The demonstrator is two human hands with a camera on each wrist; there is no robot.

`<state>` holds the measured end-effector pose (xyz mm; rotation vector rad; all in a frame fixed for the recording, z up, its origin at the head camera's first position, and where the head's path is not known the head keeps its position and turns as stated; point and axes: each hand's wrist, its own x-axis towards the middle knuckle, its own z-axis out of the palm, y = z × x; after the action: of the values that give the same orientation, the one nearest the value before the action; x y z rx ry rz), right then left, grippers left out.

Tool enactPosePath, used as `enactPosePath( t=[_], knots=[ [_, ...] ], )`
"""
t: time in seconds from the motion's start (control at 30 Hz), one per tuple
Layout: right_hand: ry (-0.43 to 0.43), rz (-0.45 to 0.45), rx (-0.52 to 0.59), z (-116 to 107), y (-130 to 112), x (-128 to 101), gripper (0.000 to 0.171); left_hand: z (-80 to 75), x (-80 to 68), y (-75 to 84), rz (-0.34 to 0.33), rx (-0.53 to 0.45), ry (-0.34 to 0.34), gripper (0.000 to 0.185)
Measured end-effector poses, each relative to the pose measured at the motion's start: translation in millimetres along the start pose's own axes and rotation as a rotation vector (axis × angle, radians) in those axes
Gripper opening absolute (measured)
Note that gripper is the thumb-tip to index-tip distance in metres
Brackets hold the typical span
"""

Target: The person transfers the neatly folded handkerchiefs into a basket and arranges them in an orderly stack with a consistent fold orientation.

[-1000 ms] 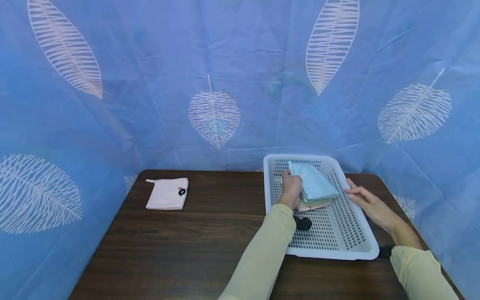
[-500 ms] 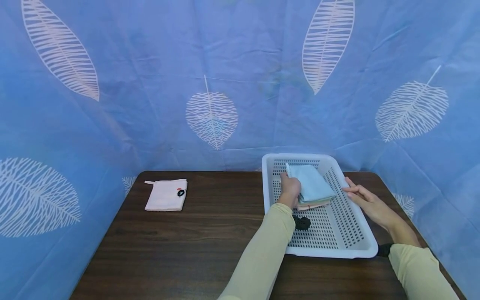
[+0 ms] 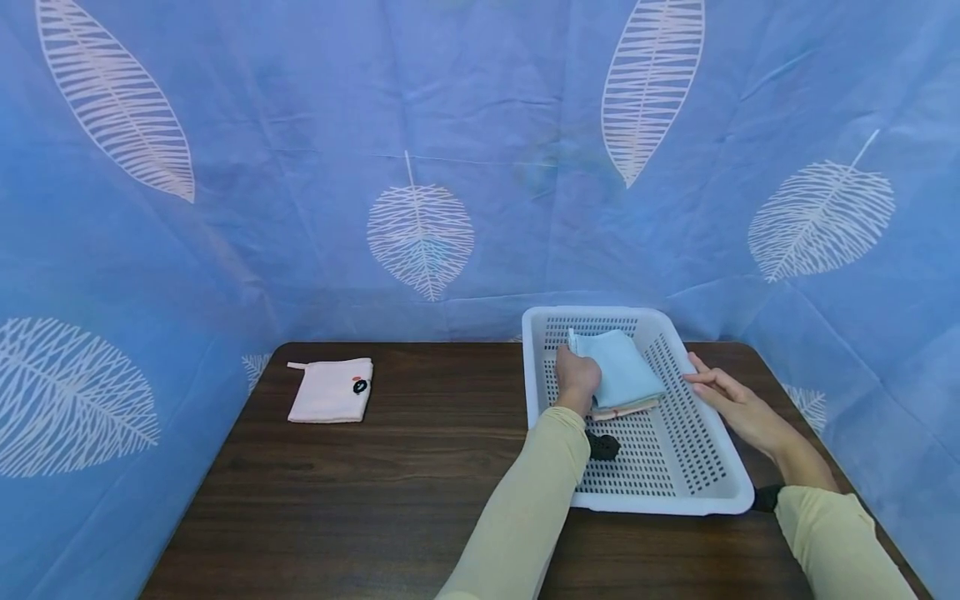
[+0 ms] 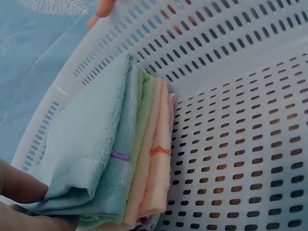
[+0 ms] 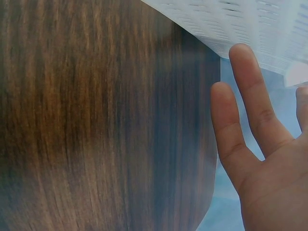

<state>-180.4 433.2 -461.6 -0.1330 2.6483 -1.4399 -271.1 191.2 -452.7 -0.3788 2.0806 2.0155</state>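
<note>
A stack of folded terry cloths (image 3: 618, 379), pale blue on top with green, peach and pink layers beneath, sits in the far half of a white perforated plastic basket (image 3: 708, 492) on the right of the dark wooden table (image 3: 375, 492). The left hand (image 3: 576, 379) grips the stack's near-left corner, thumb and fingers curled round the edges. The right hand (image 3: 731, 400) lies with straight fingers against the basket's right rim, holding nothing. Well apart, at the table's far left, one folded white cloth with a black and red mark (image 3: 332, 390) lies outside the basket. Judging from this, the stack is not yet taken out.
</note>
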Motion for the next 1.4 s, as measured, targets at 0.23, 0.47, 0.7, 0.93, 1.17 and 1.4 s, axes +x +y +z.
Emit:
enactPosePath(
  t=[0.23, 0.47, 0.7, 0.93, 1.17, 1.4],
  knots=[
    [0.0, 0.027, 0.021, 0.1, -1.5, -0.2, 0.05, 2.3, 1.0, -0.6, 0.1, 0.153, 0.026, 0.071],
    [-0.01, 0.003, -0.015, -1.3, -0.6, -0.1, 0.049, -0.1, 0.8, 0.4, 0.128, 0.263, 0.03, 0.073],
    [-0.007, 0.009, -0.014, -1.1, -2.4, -1.2, 0.049, -1.4, -4.6, 3.0, 0.17, 0.365, 0.043, 0.073],
    [-0.007, -0.012, -0.015, -0.6, -1.6, -1.8, 0.047, -0.6, -4.4, 0.9, 0.161, 0.417, 0.022, 0.074],
    [-0.008, -0.001, -0.038, -0.1, 1.8, 0.2, 0.048, -0.5, -1.7, -1.2, 0.207, 0.431, 0.002, 0.074],
    [-0.001, 0.014, -0.046, -2.1, -0.9, 0.2, 0.05, 1.5, -4.4, 1.9, 0.249, 0.503, -0.028, 0.072]
  ],
)
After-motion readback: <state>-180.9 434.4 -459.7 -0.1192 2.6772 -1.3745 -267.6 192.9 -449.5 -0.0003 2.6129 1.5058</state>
